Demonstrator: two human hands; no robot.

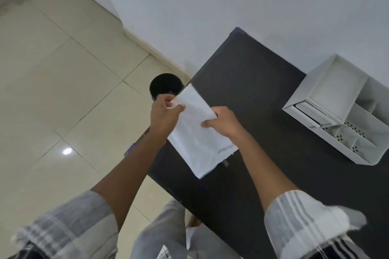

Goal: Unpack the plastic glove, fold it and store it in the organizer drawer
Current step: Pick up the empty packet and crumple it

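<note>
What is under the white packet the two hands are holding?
Under the white packet lies the dark table, its left edge passing beneath. The left hand pinches the top corner, the right hand the side. Whatever lies on the table directly beneath is covered.

1. The packet (196,132) is blurred; whether a glove is inside cannot be told.
2. The left hand (165,112) covers the packet's top corner and part of the black bin (165,87).
3. The right hand (224,123) hides the packet's right edge.
4. The organizer (341,111) is cut off at the right edge; its drawer contents cannot be seen.
5. Both sleeves (303,218) are motion-blurred and cropped below.
</note>
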